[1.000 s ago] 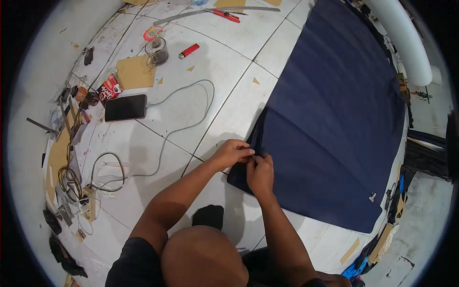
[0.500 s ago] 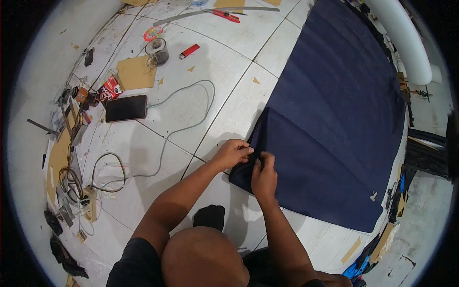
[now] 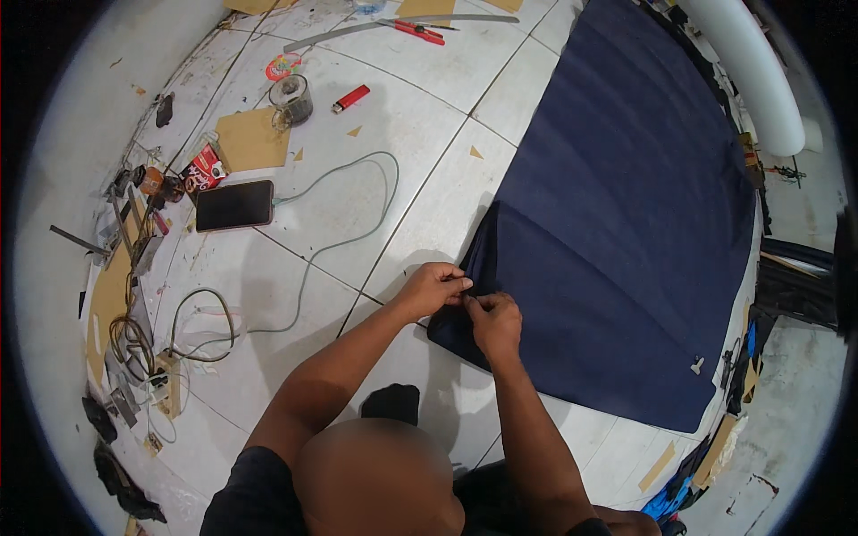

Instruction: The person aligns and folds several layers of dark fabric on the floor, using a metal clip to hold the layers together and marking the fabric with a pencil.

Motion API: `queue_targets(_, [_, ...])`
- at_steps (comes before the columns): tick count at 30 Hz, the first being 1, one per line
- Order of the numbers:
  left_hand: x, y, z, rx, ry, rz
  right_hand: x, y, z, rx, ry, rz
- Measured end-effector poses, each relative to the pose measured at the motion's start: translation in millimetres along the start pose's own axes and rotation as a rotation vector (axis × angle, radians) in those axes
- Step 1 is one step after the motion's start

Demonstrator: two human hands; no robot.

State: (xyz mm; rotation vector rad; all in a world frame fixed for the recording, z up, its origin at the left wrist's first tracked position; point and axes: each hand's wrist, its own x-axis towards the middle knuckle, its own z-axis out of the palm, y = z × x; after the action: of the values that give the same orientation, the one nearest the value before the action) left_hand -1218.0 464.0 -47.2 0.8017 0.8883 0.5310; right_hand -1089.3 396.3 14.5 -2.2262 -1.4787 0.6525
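Note:
A large piece of dark navy fabric (image 3: 626, 205) lies spread over the tiled floor, its lower left edge folded into a narrow layered strip. At that fold, my left hand (image 3: 433, 291) pinches the fabric edge between thumb and fingers. Right beside it, my right hand (image 3: 497, 323) is closed in a pinch on the same fold, with its fingertips close to the left ones. Anything small between the fingertips is hidden. A small light-coloured metal piece (image 3: 697, 364) rests on the fabric near its lower right corner.
Left on the floor are a phone (image 3: 234, 205) with a cable, a glass mug (image 3: 291, 100), a red lighter (image 3: 350, 98) and a power strip (image 3: 168, 382). Red-handled scissors (image 3: 418, 32) and a curved grey strip (image 3: 340, 34) lie farther off. A white tube (image 3: 746, 71) stands at upper right.
My right hand has lowered slightly and turned inward, its fingertips now meeting the fold beside my left hand. The left hand has barely moved.

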Motion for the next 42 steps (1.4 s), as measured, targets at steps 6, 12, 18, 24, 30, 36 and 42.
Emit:
queue_targets(6, [0.6,-0.2,-1.6,0.064,0.027,0.006,-10.4,-4.9,-4.4,0.153,-0.037,0.124])
queue_targets(12, [0.5,2.0,-1.0,0.046,0.022,-0.021,-12.7,-3.1,6.8,0.076,0.125,-0.113])
queue_targets(18, [-4.7,9.3,-2.0,0.06,-0.031,-0.005,-10.9,-7.9,6.7,-0.119,-0.024,-0.093])
queue_targets(24, [-1.2,3.8,-3.2,0.097,-0.034,-0.007,-0.6,3.9,3.7,0.052,-0.054,0.093])
queue_targets(30, [-0.3,-1.7,-5.1,0.06,0.009,-0.02,-11.7,-5.3,-0.7,0.232,-0.037,0.21])
queue_targets(36, [1.0,0.2,1.3,0.123,0.037,-0.019,-22.4,-5.3,8.5,0.102,0.141,-0.007])
queue_targets(42, [-3.4,3.1,0.9,0.079,0.008,0.012,-13.8,1.1,7.5,0.019,0.1,-0.095])
